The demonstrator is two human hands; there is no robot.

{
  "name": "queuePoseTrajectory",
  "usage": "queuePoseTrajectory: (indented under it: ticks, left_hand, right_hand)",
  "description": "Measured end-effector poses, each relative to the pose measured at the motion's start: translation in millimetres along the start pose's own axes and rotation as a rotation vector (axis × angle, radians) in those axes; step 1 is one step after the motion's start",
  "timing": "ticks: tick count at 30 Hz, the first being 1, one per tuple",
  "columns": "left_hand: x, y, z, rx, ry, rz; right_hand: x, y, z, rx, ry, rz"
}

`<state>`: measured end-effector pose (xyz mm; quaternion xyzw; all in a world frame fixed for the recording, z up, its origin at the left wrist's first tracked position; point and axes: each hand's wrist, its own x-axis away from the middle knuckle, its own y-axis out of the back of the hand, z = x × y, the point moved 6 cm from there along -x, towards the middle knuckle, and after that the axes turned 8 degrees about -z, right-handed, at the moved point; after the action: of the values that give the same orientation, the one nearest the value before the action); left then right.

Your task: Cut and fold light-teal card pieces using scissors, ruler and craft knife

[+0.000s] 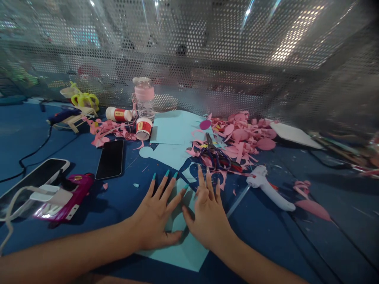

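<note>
Both our hands, left hand (156,219) and right hand (207,215), lie flat with fingers spread wide on the light blue paper (189,252), hiding its middle part.

Craft workstation, paper cutting and gluing. Blue counter (296,244) is littered with pink paper scraps (242,136) and light blue paper sheets (171,128). Scissors (214,152), white hot glue gun (268,187) and glue bottles (118,114) lie around. Perforated metal screen (207,47) walls off the back, like a booth.
</note>
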<state>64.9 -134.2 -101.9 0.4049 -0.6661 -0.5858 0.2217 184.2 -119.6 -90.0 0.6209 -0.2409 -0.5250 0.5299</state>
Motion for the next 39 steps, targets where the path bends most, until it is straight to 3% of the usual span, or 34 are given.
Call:
queuePoseTrajectory:
  ticks: [5,14,17,21,26,32,39]
  left_hand:
    - [1.0,-0.4,1.3,0.007,0.009,-0.028]
    - [-2.6,-1.2,2.7,0.014,0.032,0.016]
    - [-4.6,5.3,6.9,0.033,0.051,-0.012]
    - [-11.9,21.2,23.5,0.071,0.088,-0.169]
    - [-25.5,28.7,47.3,0.135,0.188,-0.235]
    - [-38.5,26.0,53.7,0.218,0.236,-0.196]
    - [-41.1,22.8,55.3,0.319,0.183,-0.238]
  right_hand:
    - [-3.8,-4.8,6.0,-0.064,0.105,0.143]
    - [-3.0,-10.4,6.3,-0.063,0.094,0.210]
    - [-2.5,-5.2,7.1,-0.043,0.084,0.124]
    - [-5.3,5.2,7.1,-0.058,0.080,-0.051]
    - [-19.0,10.7,-4.7,-0.276,0.068,-0.167]
    - [-34.2,13.6,-27.0,-0.288,-0.032,-0.158]
    - [-21.0,10.0,-26.7,-0.195,-0.216,-0.108]
